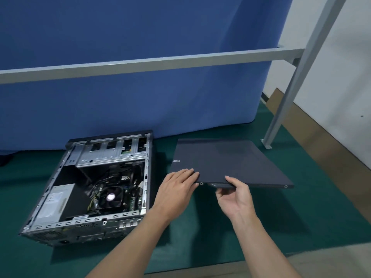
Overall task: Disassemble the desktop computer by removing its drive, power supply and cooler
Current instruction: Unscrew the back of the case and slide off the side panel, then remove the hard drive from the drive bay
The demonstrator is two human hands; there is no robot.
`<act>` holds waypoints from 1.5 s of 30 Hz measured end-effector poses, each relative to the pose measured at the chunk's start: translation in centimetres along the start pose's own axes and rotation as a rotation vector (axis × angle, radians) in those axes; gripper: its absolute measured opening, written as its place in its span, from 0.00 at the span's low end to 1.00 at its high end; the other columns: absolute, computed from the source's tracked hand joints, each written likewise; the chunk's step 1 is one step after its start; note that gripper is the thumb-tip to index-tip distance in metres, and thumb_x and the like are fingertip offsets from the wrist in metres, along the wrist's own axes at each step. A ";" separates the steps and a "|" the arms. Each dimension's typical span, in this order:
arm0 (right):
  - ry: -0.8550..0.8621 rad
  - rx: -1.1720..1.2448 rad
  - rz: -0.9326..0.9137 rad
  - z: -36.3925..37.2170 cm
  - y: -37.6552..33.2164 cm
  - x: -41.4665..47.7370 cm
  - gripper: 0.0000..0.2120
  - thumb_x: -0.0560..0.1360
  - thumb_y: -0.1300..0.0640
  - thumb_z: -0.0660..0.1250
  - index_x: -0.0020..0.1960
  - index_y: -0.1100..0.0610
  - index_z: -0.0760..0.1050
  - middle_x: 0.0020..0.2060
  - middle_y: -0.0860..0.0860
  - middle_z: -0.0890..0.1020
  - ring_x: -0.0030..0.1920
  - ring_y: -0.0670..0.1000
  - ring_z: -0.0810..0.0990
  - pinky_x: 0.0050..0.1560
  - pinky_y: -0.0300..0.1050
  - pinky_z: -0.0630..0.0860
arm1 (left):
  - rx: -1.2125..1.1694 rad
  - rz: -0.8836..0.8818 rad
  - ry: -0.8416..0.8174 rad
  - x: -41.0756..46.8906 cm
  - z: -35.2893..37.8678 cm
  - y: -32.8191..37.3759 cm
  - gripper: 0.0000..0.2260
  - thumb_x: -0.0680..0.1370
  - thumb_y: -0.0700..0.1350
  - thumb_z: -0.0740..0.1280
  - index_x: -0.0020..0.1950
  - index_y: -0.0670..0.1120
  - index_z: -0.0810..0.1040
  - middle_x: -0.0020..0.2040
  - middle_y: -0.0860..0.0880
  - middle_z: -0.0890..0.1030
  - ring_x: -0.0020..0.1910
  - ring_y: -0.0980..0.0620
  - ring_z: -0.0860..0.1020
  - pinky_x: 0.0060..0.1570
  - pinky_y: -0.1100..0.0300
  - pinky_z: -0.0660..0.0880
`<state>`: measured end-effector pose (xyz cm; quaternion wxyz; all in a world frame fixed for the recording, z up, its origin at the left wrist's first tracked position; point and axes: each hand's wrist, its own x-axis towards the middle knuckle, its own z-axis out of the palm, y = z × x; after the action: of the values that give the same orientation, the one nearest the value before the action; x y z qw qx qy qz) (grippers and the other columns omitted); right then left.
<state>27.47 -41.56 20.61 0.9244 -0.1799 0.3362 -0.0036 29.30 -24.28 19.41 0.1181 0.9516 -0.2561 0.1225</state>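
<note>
An open desktop computer case (pixel 36 223) lies on its side at the left of the green mat. Inside it I see the silver power supply (pixel 54 201) at the near left, the black cooler fan (pixel 110 197) in the middle and the metal drive cage (pixel 112 152) at the far end. The dark grey side panel (pixel 230 161) is off the case and sits tilted to the right of it. My right hand (pixel 233 194) grips the panel's near edge, thumb on top. My left hand (pixel 176 189) lies flat with straight fingers on the panel's near left corner.
The green mat (pixel 200 227) covers the table, with a wooden edge at the right and front. A blue curtain (pixel 140 37) hangs right behind the case. A grey metal frame rail (pixel 180 61) crosses above, and its post (pixel 281 107) stands at the right behind the panel.
</note>
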 end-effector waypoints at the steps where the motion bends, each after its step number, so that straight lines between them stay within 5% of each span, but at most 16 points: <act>1: 0.028 0.010 0.007 -1.0 -0.7 0.5 0.09 0.73 0.70 0.64 0.49 0.59 0.74 0.46 0.55 0.81 0.44 0.53 0.81 0.39 0.39 0.72 | -0.006 0.001 -0.028 0.3 0.9 0.7 0.16 0.82 0.50 0.62 0.68 0.49 0.76 0.66 0.50 0.78 0.67 0.50 0.74 0.64 0.54 0.69; 11: 0.233 0.007 0.132 -6.1 -1.8 3.7 0.11 0.72 0.70 0.66 0.53 0.60 0.74 0.48 0.56 0.81 0.44 0.53 0.81 0.39 0.40 0.73 | 0.024 -0.037 -0.348 -0.2 6.8 1.4 0.20 0.85 0.52 0.49 0.77 0.54 0.62 0.77 0.55 0.64 0.76 0.55 0.59 0.70 0.59 0.58; 19: 0.624 -0.270 0.093 -7.9 0.3 5.2 0.08 0.74 0.75 0.62 0.42 0.63 0.71 0.51 0.62 0.79 0.53 0.62 0.80 0.57 0.55 0.78 | -0.035 -0.141 -0.631 -2.5 10.8 2.1 0.22 0.85 0.47 0.53 0.79 0.50 0.56 0.80 0.51 0.56 0.78 0.53 0.52 0.72 0.56 0.58; 23: 0.679 -0.309 0.117 -9.0 0.3 6.2 0.08 0.74 0.74 0.57 0.49 0.65 0.71 0.51 0.61 0.78 0.50 0.62 0.80 0.52 0.54 0.79 | -0.105 -0.157 -0.741 -2.7 11.6 2.1 0.24 0.84 0.45 0.55 0.80 0.49 0.53 0.80 0.51 0.51 0.79 0.53 0.49 0.74 0.55 0.57; 26: 0.766 -0.374 0.154 -10.5 0.3 7.0 0.11 0.75 0.72 0.58 0.56 0.67 0.71 0.56 0.61 0.78 0.57 0.62 0.78 0.60 0.56 0.76 | -0.139 -0.172 -0.826 -2.8 12.0 1.8 0.25 0.84 0.46 0.55 0.80 0.49 0.52 0.81 0.51 0.49 0.79 0.53 0.47 0.74 0.53 0.58; 32: 0.737 -0.474 0.177 -10.2 -0.1 7.3 0.16 0.77 0.74 0.56 0.64 0.72 0.68 0.63 0.66 0.72 0.63 0.63 0.74 0.63 0.56 0.74 | -0.157 -0.200 -1.023 -3.7 12.2 1.2 0.27 0.83 0.46 0.58 0.80 0.51 0.50 0.81 0.52 0.43 0.79 0.52 0.45 0.74 0.49 0.58; 38: 0.672 -0.597 0.189 -9.7 0.6 7.4 0.12 0.75 0.73 0.58 0.57 0.68 0.72 0.52 0.63 0.76 0.54 0.61 0.79 0.55 0.53 0.79 | -0.143 -0.203 -1.077 -2.3 11.6 0.6 0.23 0.83 0.48 0.57 0.79 0.50 0.58 0.80 0.51 0.52 0.78 0.49 0.55 0.71 0.49 0.63; 41: 0.599 -0.693 0.176 -9.1 1.6 7.6 0.08 0.75 0.72 0.58 0.52 0.68 0.72 0.46 0.65 0.79 0.45 0.59 0.82 0.45 0.48 0.81 | -0.051 -0.175 -0.904 -1.3 10.2 0.2 0.15 0.82 0.47 0.57 0.69 0.49 0.71 0.67 0.49 0.73 0.66 0.45 0.71 0.62 0.51 0.68; 45: 0.408 -0.922 0.149 -6.6 3.7 8.7 0.07 0.75 0.70 0.59 0.43 0.66 0.75 0.36 0.61 0.81 0.33 0.55 0.80 0.33 0.43 0.78 | 0.091 -0.163 -0.377 -0.9 7.3 -1.7 0.16 0.76 0.38 0.62 0.63 0.43 0.77 0.66 0.44 0.76 0.68 0.43 0.72 0.70 0.53 0.64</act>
<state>29.67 -41.36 9.26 0.6622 -0.5404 0.4883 0.1762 30.65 -24.55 11.98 0.0344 0.9796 -0.1900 -0.0564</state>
